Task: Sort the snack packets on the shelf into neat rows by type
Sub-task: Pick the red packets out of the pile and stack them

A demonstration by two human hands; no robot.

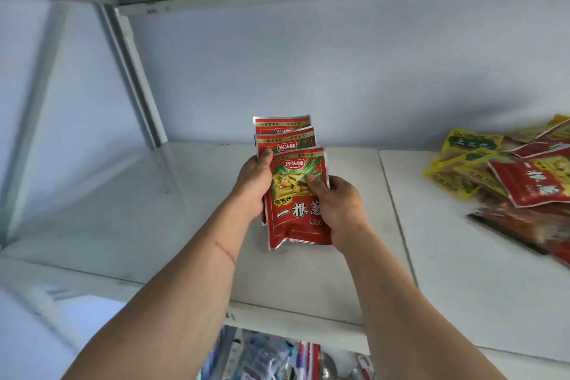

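Three red packets (294, 194) overlapped, rear two mostly hidden, left hand (254, 182) and right hand (342, 210) gripping them

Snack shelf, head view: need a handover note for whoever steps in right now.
Left hand: holds the left edge of the red packets, thumb on top.
Right hand: pinches the front red packet at its right side.
Three red packets overlap in a row running front to back at mid shelf.
Done: that red row is started.
Left: the mixed pile at the right end, yellow and red packets plus darker ones lying jumbled, is unsorted. Pull the reds into the row, then line up the other types.
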